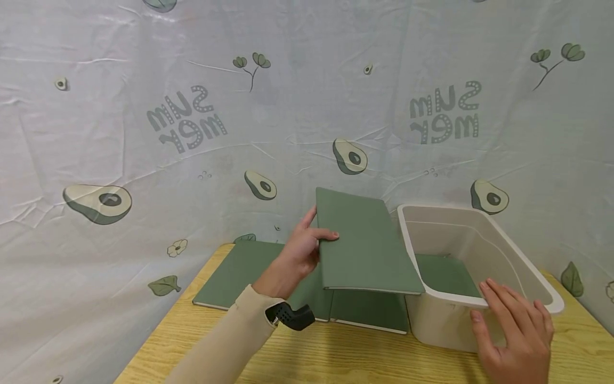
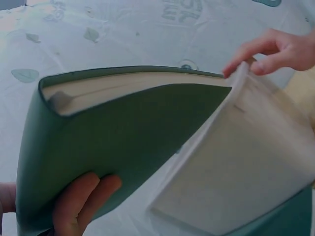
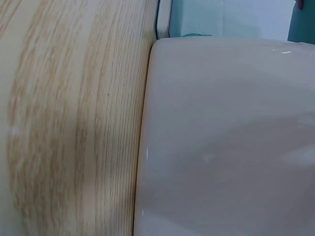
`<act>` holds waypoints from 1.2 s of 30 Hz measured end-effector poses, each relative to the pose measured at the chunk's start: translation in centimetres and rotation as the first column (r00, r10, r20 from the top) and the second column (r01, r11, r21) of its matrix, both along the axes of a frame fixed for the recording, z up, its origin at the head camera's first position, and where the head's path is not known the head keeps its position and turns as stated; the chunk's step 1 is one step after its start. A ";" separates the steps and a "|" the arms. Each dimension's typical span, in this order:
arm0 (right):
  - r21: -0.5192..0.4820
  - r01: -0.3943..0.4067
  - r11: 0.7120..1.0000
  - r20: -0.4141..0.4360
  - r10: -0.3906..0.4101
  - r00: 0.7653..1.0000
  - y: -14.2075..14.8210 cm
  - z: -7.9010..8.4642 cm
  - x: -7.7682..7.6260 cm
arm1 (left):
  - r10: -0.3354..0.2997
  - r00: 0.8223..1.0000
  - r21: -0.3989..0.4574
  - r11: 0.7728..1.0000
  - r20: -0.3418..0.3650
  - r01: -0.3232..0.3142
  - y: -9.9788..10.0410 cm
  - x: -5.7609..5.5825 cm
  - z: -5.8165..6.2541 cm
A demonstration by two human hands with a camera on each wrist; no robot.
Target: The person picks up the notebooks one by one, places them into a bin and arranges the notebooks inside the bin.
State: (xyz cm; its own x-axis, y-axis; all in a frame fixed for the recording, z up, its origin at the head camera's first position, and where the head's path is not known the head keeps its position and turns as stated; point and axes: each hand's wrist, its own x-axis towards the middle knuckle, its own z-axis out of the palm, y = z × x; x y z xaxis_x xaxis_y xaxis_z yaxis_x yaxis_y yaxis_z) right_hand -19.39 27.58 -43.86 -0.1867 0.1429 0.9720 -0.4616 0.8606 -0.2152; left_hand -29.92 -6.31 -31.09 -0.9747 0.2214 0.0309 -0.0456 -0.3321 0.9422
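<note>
My left hand (image 1: pixel 299 250) grips a green hardcover book (image 1: pixel 362 242) at its left edge, thumb on the upper cover and the other fingers beneath. The left wrist view shows cream page edges between the book's (image 2: pixel 133 128) covers. The book is tilted above the table, its near right corner overlapping the rim of a beige plastic bin (image 1: pixel 484 303). My right hand (image 1: pixel 518 330) holds that bin's near rim, fingers over the top and thumb on the outer wall. Another green book (image 1: pixel 446 274) lies inside the bin.
More green books (image 1: pixel 235 272) lie side by side on the wooden table (image 1: pixel 307 352), left of the bin and partly beneath the held one. A pale printed curtain (image 1: pixel 297 106) hangs behind the table. My left wrist wears a black strap (image 1: pixel 295 316).
</note>
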 end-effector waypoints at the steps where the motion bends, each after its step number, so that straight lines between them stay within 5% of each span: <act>1: 0.001 0.002 1.000 0.005 -0.002 1.000 0.0 -0.1 0.0 | 0.001 1.000 0.012 1.000 -0.006 -0.001 0.0 -0.1 0.2; 21: 0.011 0.005 1.000 0.025 -0.005 1.000 0.3 -0.3 -0.2 | 0.040 0.999 0.074 0.997 -0.022 -0.038 2.3 -1.4 2.9; 36: 0.011 0.016 1.000 0.036 -0.017 0.999 0.4 -0.4 -0.1 | 0.035 0.999 0.075 0.996 0.020 -0.037 5.2 -2.5 2.4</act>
